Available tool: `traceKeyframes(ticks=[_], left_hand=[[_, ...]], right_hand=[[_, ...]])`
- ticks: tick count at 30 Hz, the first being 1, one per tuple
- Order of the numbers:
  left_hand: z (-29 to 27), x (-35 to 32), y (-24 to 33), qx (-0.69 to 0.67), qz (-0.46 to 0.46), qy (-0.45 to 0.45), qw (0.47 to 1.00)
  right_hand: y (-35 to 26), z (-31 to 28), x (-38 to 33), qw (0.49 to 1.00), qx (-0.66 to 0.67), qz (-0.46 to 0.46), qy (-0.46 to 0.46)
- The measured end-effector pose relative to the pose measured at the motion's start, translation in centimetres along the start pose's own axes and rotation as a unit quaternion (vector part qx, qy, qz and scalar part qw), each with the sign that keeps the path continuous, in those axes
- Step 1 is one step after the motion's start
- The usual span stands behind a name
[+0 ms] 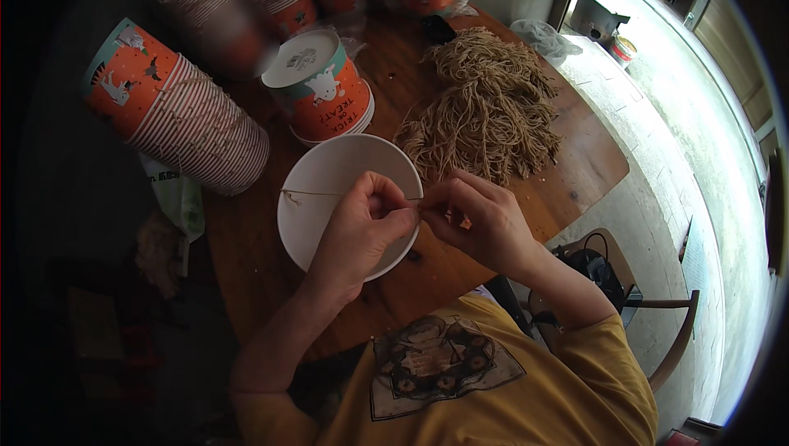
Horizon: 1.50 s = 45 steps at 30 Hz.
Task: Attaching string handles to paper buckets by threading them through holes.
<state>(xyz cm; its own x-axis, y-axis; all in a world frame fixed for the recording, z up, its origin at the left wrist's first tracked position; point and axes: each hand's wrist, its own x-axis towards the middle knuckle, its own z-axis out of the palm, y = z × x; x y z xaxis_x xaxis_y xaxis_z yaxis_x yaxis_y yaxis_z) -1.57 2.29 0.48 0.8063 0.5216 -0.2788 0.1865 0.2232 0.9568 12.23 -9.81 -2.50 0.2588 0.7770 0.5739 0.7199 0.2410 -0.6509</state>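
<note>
Evidently, both hands are busy at the rim of one white paper bucket [325, 165], which stands on the wooden worktop [588, 171] with its mouth upward. Let me take this bucket as the centre of a clock.

From about 9 o'clock on its wall, where a small frayed end or knot is visible, a thin beige cord [316, 194] crosses the mouth to the left hand [362, 228]. The left grip is a closed pinch of thumb and forefinger, with the cord in it. Just beside it, at 3 o'clock, the right hand [485, 216] also has its fingertips brought tightly together; a short piece of cord shows between the two hands, so I judge that this grip holds it too, although the very tips are partly hidden. Such small pinches probably suit so thin a cord, and the upward mouth leaves both sides of the rim reachable.

At 2 o'clock lies a loose heap of cords [485, 109], probably placed there to be near the right hand. At 12 o'clock some orange buckets [325, 105] stand upside down, close enough to reach. A tall tilted stack of buckets [193, 121] is at 10 o'clock, with thin cords across its rims.
</note>
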Motion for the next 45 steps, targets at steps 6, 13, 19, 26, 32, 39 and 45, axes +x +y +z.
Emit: traceKeyframes(ticks=[6,13,19,26,32,39,45], left_hand=[[0.3,-0.4,0.0,0.112,0.083,0.000,0.990],[0.6,-0.4,-0.7,0.150,0.136,-0.023,0.979],[0.4,-0.5,-1.2,0.171,0.148,-0.026,0.974],[0.4,-0.6,-0.9,0.188,0.155,-0.038,0.969],[0.2,-0.5,-1.2,0.168,0.137,-0.043,0.975],[0.1,-0.5,-1.0,0.184,0.133,-0.052,0.972],[0.1,-0.6,-0.7,0.183,0.123,-0.053,0.974]], right_hand=[[0.2,-0.5,0.4,0.997,-0.063,-0.049,-0.020],[0.5,-0.3,0.2,0.999,-0.002,-0.015,-0.035],[1.9,0.1,-0.3,0.979,0.164,0.107,-0.057],[2.5,0.7,-0.4,0.897,0.376,0.227,-0.046],[2.8,0.9,-0.4,0.866,0.433,0.248,-0.029],[3.0,1.5,-0.5,0.810,0.516,0.279,0.000],[3.2,1.8,-0.6,0.777,0.559,0.289,-0.018]])
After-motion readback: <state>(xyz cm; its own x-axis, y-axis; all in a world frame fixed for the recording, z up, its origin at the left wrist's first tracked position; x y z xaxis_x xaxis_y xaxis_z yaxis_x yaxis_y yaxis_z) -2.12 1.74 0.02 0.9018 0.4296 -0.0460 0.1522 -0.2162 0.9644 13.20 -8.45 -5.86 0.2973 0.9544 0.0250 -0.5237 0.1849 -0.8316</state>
